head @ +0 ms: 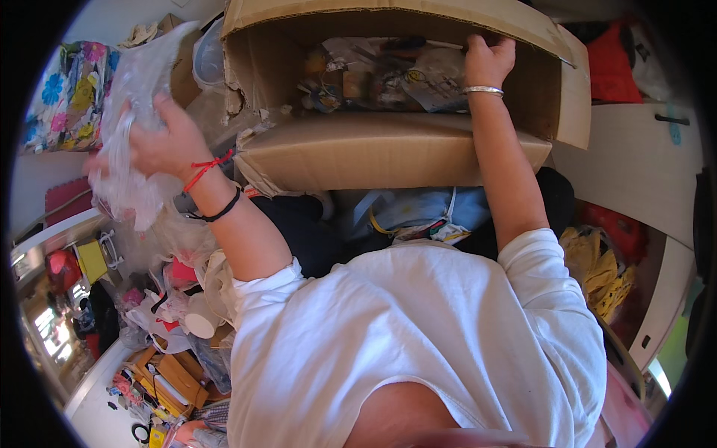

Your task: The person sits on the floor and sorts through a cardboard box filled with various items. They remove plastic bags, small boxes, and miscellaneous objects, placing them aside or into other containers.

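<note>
A large open cardboard box (364,162) lies before me, its front flap folded towards me. Various small items and clear plastic packaging (442,70) lie inside. My right hand (490,59) reaches to the box's upper right inner edge, fingers curled and partly hidden in shadow, so its hold is unclear. My left hand (168,137), blurred and left of the box, is on a crumpled translucent plastic bag (143,67) that hangs over and below the fingers.
At the left stand a flower-patterned bag (70,98) and a clear plastic tub (208,56). Plastic bags, a white cup (200,316) and a wooden organizer (173,381) crowd the lower left. A white cabinet (622,162) and yellow cloth (594,269) are at the right.
</note>
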The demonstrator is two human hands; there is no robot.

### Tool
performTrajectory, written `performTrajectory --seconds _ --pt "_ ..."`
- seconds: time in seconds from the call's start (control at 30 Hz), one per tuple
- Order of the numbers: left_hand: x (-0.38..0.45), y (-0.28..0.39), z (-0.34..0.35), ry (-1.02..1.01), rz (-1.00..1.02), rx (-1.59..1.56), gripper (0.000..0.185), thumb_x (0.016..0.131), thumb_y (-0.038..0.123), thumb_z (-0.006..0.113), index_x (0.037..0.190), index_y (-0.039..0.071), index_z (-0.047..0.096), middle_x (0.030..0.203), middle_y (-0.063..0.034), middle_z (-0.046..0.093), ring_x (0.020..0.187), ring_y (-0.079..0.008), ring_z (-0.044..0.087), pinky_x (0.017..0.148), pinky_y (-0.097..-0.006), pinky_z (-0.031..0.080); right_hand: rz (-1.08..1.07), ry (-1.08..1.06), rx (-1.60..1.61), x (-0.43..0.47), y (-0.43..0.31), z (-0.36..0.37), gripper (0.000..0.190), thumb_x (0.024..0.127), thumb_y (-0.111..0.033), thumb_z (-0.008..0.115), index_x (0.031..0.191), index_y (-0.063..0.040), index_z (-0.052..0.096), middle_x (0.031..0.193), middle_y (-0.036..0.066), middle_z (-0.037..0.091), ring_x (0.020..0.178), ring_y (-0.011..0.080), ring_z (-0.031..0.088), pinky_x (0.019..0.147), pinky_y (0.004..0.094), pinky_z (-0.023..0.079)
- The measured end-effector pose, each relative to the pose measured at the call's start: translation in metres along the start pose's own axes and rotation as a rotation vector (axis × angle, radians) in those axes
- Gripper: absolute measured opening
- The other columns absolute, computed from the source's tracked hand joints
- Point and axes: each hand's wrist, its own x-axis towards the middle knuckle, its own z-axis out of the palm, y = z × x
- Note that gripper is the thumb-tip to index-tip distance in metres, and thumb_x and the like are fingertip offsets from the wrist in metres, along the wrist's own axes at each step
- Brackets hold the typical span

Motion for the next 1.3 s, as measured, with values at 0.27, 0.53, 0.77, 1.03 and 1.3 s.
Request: performTrajectory --seconds 0.27,0.53,0.77,1.03,1.3 --pt "-0.068 0.033 0.063 -0.985 0.095 -0.254 0.061 0.078 0.037 0.073 0.114 -0.008 0.053 0.123 -0.0314 0.053 0.119 -0.0456 0.048 0.1 -0.0474 0.04 0.496 -0.639 -0.076 -0.017 -0.012 -0.002 0.032 0.076 -0.006 0.064 0.108 -0.003 0.064 0.096 0.004 0.065 0.091 0.0156 0.059 0.08 0.03 0.047" --pt "-0.084 0.042 0.058 -1.085 0.077 -0.299 0.039 0.084 0.013 0.063 0.114 -0.006 0.047 0.121 -0.0297 0.053 0.116 -0.0447 0.049 0.095 -0.049 0.042 -0.013 -1.507 -0.793 0.059 0.101 0.041 0.029 0.079 -0.017 0.065 0.107 -0.017 0.07 0.101 0.004 0.069 0.092 0.02 0.064 0.078 0.0352 0.05" --pt "-0.082 0.042 0.055 -1.111 0.077 -0.276 0.042 0.084 0.011 0.063 0.118 -0.007 0.045 0.124 -0.0296 0.052 0.116 -0.0449 0.049 0.095 -0.0485 0.042 -0.57 -1.499 -0.972 0.012 0.218 0.08 0.03 0.074 -0.018 0.071 0.102 -0.008 0.069 0.099 0.014 0.068 0.096 0.0301 0.065 0.08 0.0426 0.053" --pt "-0.08 0.043 0.055 -1.085 0.064 -0.333 0.049 0.083 0.004 0.061 0.126 -0.009 0.042 0.129 -0.031 0.048 0.117 -0.0463 0.047 0.096 -0.0489 0.041 -0.275 -1.114 -1.151 -0.051 0.25 0.109 0.039 0.079 -0.026 0.071 0.106 0.001 0.064 0.095 0.021 0.067 0.095 0.0344 0.065 0.084 0.0446 0.054" --pt "-0.078 0.044 0.058 -1.088 0.048 -0.338 0.042 0.081 0.003 0.061 0.118 -0.008 0.045 0.114 -0.0311 0.055 0.109 -0.0469 0.05 0.09 -0.0495 0.042 -0.479 -1.533 -1.145 -0.018 0.225 0.1 0.034 0.088 -0.019 0.052 0.116 -0.004 0.064 0.098 0.018 0.068 0.093 0.0306 0.067 0.079 0.0415 0.055"
